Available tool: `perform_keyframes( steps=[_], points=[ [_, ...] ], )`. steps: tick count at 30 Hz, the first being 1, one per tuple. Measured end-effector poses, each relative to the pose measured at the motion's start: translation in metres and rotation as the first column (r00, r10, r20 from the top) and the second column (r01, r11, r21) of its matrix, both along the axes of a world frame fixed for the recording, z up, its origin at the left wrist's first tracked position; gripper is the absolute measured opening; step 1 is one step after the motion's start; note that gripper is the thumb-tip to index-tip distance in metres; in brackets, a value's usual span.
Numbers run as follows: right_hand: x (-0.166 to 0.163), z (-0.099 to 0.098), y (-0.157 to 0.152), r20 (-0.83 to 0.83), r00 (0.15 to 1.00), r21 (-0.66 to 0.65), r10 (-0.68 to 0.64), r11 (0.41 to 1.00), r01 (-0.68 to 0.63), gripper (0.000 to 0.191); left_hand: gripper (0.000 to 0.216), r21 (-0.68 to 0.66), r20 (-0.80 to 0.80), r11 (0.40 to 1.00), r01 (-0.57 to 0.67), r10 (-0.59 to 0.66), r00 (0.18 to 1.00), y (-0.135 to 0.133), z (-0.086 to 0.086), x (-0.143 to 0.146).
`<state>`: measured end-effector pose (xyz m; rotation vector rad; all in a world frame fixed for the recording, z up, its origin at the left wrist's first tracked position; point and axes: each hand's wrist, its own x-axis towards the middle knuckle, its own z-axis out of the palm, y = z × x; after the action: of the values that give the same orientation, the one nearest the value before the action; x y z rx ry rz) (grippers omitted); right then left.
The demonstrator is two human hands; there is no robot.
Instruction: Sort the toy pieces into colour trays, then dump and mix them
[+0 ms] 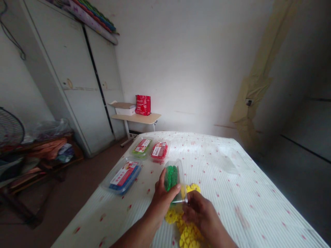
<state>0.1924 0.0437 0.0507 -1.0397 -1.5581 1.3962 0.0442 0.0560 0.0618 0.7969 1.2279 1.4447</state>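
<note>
My left hand (165, 193) grips a clear plastic container (181, 168), tilted over the table, with its thumb across the near side. Inside the container, green pieces (171, 177) are packed together toward its far end. My right hand (198, 208) is at the container's near right corner, its fingers curled and closed; whatever lies between them is hidden. Beneath and around both hands, several yellow flower-shaped pieces (190, 237) lie loose on the tablecloth, some partly covered by the right hand.
Labelled clear boxes hold blue pieces (124, 176), light green pieces (141, 147) and red pieces (159, 150) at the table's left. A transparent lid or tray (229, 162) lies to the right. Behind, a small table (141, 118) bears a red bag (143, 105) and a white box (125, 110).
</note>
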Motion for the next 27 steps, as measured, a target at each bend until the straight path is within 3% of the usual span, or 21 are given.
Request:
perform_keyframes(
  steps=[4,8,13,20,27],
  points=[
    [-0.001,-0.011,0.001,0.119,0.992,0.118,-0.043,0.993,0.029,0.022,0.077,0.009,-0.016,0.999,-0.036,0.036,0.999,0.001,-0.001,-0.001],
    [-0.003,-0.010,0.000,0.067,0.997,0.082,-0.023,0.996,0.018,0.016,0.080,-0.057,-0.206,0.997,-0.043,0.031,0.978,0.000,0.002,-0.002],
    [-0.008,-0.007,0.000,0.031,0.999,0.040,-0.016,0.999,0.015,0.013,0.083,-0.003,-0.391,0.999,-0.048,0.043,0.919,0.002,-0.004,-0.009],
    [-0.015,-0.011,-0.002,-0.181,0.983,-0.104,0.009,0.994,-0.028,0.036,0.083,0.088,-0.348,0.993,-0.081,0.106,0.932,0.003,-0.010,-0.018],
    [-0.015,-0.014,-0.001,0.011,0.999,-0.050,-0.053,0.997,0.054,0.036,0.079,0.106,-0.656,0.994,-0.010,0.077,0.751,0.003,-0.021,-0.014]
  ],
)
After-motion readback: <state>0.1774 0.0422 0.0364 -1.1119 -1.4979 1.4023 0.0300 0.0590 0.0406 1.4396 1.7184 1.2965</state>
